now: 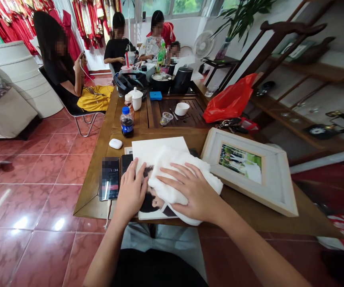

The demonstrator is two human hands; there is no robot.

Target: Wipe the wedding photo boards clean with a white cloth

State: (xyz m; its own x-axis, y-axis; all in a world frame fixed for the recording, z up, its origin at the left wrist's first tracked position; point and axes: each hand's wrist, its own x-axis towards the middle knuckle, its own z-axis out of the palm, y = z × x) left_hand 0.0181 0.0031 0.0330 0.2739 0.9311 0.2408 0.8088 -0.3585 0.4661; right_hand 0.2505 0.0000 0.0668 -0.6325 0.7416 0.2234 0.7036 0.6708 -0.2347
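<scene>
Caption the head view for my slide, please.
Right hand on a white cloth over a portrait print, left hand at the print's left edge.

Two hands here, so one left hand (131, 190) plus one right hand (194, 189) — and one white cloth (172, 157), one portrait print (151, 204), one picture frame (274, 173). Also got one white case (116, 143), one blue-capped bottle (127, 122), one lidded cup (136, 99), one red bag (231, 99), one fan (204, 44) — oh, and five other people (60, 71), some partly hidden.

Black top (157, 269), pale grey legwear (185, 241), 2 bare forearms (109, 243), bare left hand (130, 191), bare right hand (196, 191)
</scene>
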